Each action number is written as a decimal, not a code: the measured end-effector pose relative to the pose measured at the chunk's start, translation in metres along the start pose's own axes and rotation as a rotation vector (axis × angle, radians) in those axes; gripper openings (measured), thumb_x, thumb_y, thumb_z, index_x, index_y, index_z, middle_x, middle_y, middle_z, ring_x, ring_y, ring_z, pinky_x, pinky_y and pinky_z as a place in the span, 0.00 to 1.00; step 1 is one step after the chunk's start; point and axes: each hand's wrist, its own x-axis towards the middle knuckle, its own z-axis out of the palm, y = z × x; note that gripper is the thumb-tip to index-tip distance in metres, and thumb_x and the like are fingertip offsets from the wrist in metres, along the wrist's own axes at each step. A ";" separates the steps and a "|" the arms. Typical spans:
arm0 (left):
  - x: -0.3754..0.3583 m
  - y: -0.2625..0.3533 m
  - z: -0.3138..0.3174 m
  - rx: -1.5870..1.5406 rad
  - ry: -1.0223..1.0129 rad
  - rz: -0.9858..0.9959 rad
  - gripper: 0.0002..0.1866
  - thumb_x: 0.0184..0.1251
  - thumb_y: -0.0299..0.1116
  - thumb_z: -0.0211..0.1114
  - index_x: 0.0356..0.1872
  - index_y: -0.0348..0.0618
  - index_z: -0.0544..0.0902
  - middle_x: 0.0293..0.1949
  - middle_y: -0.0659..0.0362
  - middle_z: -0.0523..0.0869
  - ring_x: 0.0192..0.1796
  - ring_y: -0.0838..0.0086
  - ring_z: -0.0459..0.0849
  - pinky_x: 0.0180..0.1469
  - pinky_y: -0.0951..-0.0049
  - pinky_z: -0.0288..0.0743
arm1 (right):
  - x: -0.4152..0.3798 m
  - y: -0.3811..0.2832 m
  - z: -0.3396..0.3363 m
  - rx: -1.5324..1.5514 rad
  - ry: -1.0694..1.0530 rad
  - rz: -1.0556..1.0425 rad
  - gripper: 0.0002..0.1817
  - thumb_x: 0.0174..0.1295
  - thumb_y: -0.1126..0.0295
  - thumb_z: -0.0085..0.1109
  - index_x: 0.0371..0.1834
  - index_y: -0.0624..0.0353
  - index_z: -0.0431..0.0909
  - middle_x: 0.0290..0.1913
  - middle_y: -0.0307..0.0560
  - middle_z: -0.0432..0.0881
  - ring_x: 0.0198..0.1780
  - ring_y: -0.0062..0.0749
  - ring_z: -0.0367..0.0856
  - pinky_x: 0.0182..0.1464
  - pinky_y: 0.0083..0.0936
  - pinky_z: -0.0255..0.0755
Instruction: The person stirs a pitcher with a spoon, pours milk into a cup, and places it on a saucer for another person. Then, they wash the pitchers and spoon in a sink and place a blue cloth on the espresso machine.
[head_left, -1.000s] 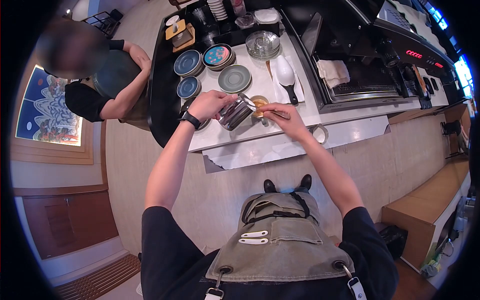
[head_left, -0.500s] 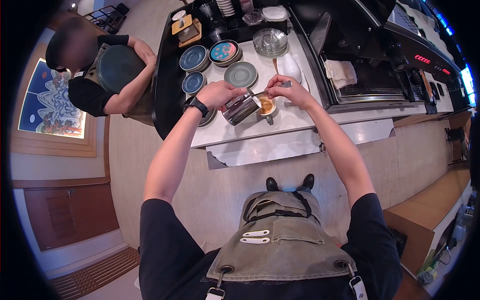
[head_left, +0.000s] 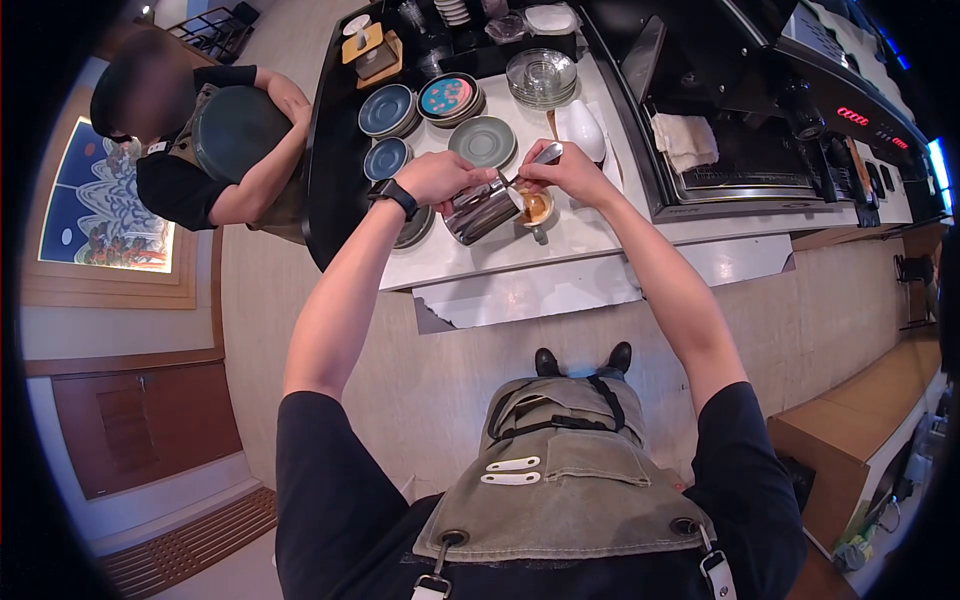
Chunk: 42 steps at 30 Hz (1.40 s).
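Note:
My left hand (head_left: 438,181), with a dark watch at the wrist, is closed on a steel milk pitcher (head_left: 480,214), which tilts toward a cup (head_left: 538,208) of coffee with brown and white on its surface. In my right hand (head_left: 566,174) is a spoon (head_left: 548,153), held between the fingers at the pitcher's rim, above the cup. The cup stands on the white counter (head_left: 570,236), its handle toward me. Just behind the pitcher is a grey-green plate (head_left: 483,142).
Stacks of blue plates (head_left: 388,110), a patterned plate (head_left: 447,97) and glass saucers (head_left: 541,78) stand behind. A white pitcher (head_left: 581,130) is near a folded cloth (head_left: 685,141) on the coffee machine (head_left: 760,170). Another person (head_left: 215,150) holds a round tray at the left.
The spoon in my right hand has swung to a steeper angle, and that hand has moved slightly left. The pitcher still tilts at the cup.

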 end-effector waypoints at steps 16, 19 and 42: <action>0.006 0.010 -0.006 0.058 -0.073 -0.052 0.35 0.72 0.70 0.62 0.52 0.46 0.92 0.33 0.60 0.91 0.26 0.76 0.89 0.32 0.75 0.86 | 0.012 0.003 0.006 -0.011 -0.025 0.050 0.10 0.67 0.69 0.69 0.40 0.67 0.86 0.34 0.45 0.90 0.33 0.21 0.88 0.39 0.18 0.84; 0.005 0.011 -0.007 0.064 -0.071 -0.050 0.34 0.72 0.69 0.62 0.52 0.46 0.92 0.33 0.60 0.91 0.26 0.76 0.89 0.32 0.75 0.86 | 0.015 0.003 0.010 -0.080 -0.040 0.049 0.12 0.70 0.66 0.68 0.39 0.66 0.85 0.33 0.44 0.89 0.32 0.21 0.87 0.38 0.18 0.84; 0.006 0.010 -0.006 0.037 -0.072 -0.065 0.35 0.70 0.71 0.63 0.52 0.48 0.93 0.31 0.61 0.90 0.25 0.77 0.88 0.32 0.75 0.86 | 0.005 -0.015 -0.026 -0.196 0.088 0.103 0.14 0.63 0.66 0.70 0.39 0.70 0.89 0.35 0.48 0.91 0.32 0.23 0.88 0.38 0.21 0.86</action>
